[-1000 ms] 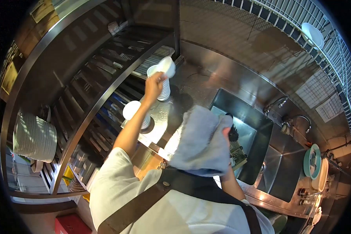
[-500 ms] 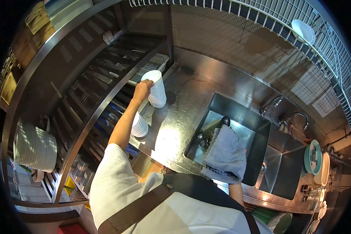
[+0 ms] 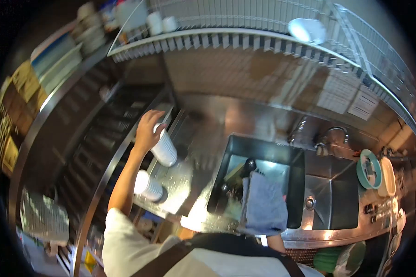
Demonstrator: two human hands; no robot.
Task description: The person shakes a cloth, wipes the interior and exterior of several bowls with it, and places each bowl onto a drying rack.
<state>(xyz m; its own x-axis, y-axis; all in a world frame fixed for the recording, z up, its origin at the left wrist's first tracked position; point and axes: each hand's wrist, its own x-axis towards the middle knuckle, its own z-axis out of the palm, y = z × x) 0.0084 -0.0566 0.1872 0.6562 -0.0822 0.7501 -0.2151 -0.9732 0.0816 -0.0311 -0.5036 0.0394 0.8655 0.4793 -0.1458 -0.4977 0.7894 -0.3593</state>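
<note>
The metal counter [image 3: 201,150] surrounded the sink [image 3: 296,184]. A blue-grey cloth [image 3: 266,205] covered most of the right hand [image 3: 284,198], so its grip could not be told. The taller cup stack [image 3: 165,150] stood on the counter, near the shorter stack [image 3: 149,187]. The left hand [image 3: 148,130] was loosely spread at the taller stack's top.

A dark apron [image 3: 226,240] — brown-strapped — overlies a white, short-sleeved shirt [image 3: 121,236].
</note>
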